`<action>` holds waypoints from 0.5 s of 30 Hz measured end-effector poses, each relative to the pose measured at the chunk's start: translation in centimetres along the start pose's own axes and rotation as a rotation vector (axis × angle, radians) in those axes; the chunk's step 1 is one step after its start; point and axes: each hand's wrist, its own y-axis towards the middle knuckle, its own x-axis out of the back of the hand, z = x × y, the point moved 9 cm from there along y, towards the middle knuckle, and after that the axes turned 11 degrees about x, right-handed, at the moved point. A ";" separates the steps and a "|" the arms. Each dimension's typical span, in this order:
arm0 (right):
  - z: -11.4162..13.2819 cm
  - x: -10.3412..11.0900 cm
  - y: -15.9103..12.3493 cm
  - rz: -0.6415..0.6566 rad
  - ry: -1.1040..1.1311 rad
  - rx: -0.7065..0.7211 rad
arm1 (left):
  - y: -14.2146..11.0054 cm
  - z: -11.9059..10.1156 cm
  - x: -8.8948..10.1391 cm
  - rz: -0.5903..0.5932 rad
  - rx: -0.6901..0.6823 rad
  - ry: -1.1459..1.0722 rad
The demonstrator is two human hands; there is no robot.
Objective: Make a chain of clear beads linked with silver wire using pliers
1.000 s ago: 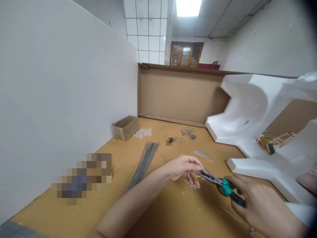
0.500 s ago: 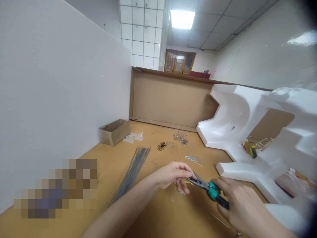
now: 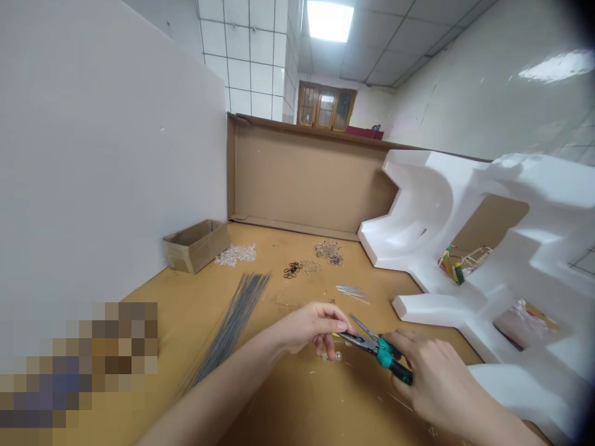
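Right hand (image 3: 430, 381), near right of the bench (image 3: 297, 396), wrapped around the teal handles of a pair of pliers (image 3: 374, 347), jaws parted and pointing left toward the other hand. Left hand (image 3: 311, 325), just left of the plier tips, fingers curled and pinched together on something small, too tiny to make out; clear beads (image 3: 331, 355) hanging or lying right below those fingertips, touching or nearly touching the bench. Left of the forearm, a long bundle of grey wires (image 3: 230, 325) lying flat, running from near to far. Farther back, a small pile of black rings (image 3: 292, 270), a tangle of clear bits (image 3: 329, 252) to its right, and a scatter of clear crystals (image 3: 235, 254) beside a small open cardboard box (image 3: 195, 244) at the far left. Thin loose pins (image 3: 352, 291) between the hands and the rings. White foam packing block (image 3: 469, 248) along the right side; a tall cardboard tray (image 3: 307, 176) standing upright at the far end; a white panel (image 3: 102, 167) along the left.
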 end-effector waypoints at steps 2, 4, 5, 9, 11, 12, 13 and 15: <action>0.1 0.0 0.0 0.009 0.014 -0.008 | 0.1 0.0 0.1 -0.020 -0.006 0.030; 0.2 -0.1 -0.1 0.019 0.024 -0.021 | 0.1 0.1 0.2 -0.031 -0.005 0.045; 0.2 -0.1 -0.2 0.024 0.029 -0.029 | 0.2 0.2 0.2 -0.033 -0.002 0.045; 0.2 -0.4 -0.5 0.048 0.074 -0.069 | 0.3 0.6 0.2 -0.045 0.017 0.052; -0.2 -0.7 -0.6 0.058 0.109 -0.094 | 0.3 0.6 0.2 -0.047 0.018 0.053; -0.4 -0.9 -0.6 0.063 0.126 -0.106 | 0.3 0.5 0.2 -0.045 0.012 0.043; -0.6 -1.0 -0.6 0.064 0.145 -0.117 | 0.2 0.3 0.3 -0.042 -0.001 0.021; -1.1 -1.2 -0.6 0.060 0.188 -0.132 | 0.1 -0.2 0.7 -0.049 -0.052 -0.046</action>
